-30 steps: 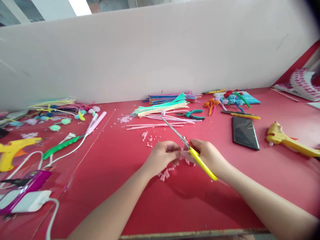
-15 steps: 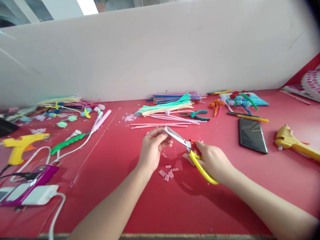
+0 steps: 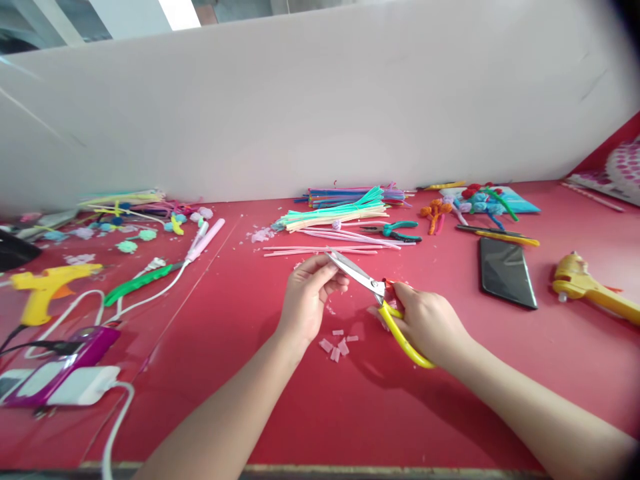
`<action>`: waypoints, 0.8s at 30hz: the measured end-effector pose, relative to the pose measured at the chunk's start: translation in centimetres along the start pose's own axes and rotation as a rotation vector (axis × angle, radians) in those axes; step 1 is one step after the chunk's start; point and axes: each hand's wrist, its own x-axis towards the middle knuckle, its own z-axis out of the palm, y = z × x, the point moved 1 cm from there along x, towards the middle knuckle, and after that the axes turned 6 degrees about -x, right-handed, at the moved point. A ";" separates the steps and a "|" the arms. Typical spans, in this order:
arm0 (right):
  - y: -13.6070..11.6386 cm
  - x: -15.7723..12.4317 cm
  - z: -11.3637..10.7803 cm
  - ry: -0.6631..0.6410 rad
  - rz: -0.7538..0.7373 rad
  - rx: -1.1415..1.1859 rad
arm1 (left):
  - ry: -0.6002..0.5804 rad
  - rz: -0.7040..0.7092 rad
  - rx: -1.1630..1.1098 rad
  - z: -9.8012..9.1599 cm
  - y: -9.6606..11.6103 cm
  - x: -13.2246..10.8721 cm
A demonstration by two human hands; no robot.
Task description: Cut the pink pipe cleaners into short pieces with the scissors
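My right hand [image 3: 433, 327] is wrapped round a pair of scissors [image 3: 357, 272] with yellow handles, and the blades point up and left. The blade tips reach the fingers of my left hand [image 3: 307, 293], which is closed in a pinch. Whatever those fingertips hold is too small or hidden to make out. Below the hands, several small pale pink cut pieces [image 3: 343, 346] lie loose on the red tabletop [image 3: 310, 427]. Beyond my left hand lie pink pipe cleaners [image 3: 320, 251], laid out sideways.
Teal-handled pliers [image 3: 400, 231] and bundled pipe cleaners [image 3: 340, 212] lie at the back. To the right are a black phone [image 3: 507, 273] and a yellow glue gun [image 3: 593, 287]. Another yellow glue gun [image 3: 45, 287], a purple power strip [image 3: 93, 353] and cables occupy the left.
The whole view has shifted slightly. My hands and the scissors stay in almost the same position, with the blade tips still at my left fingertips.
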 end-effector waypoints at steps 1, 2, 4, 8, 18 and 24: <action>0.0 0.0 0.0 0.002 -0.001 -0.001 | 0.000 0.003 -0.003 0.0 0.0 0.0; 0.0 0.0 -0.1 0.005 -0.002 -0.002 | 0.000 0.004 -0.005 0.0 0.0 0.0; 0.0 0.0 -0.1 0.007 -0.003 -0.006 | 0.004 0.004 -0.008 0.0 0.0 0.0; 0.0 0.0 -0.2 0.008 -0.005 -0.012 | 0.009 0.003 -0.012 0.0 0.0 0.0; 0.2 -0.1 0.0 0.017 -0.016 -0.018 | 0.015 -0.007 -0.024 0.2 0.0 0.0; 0.1 -0.1 0.0 0.009 -0.024 -0.010 | 0.030 -0.005 -0.025 0.3 0.1 0.0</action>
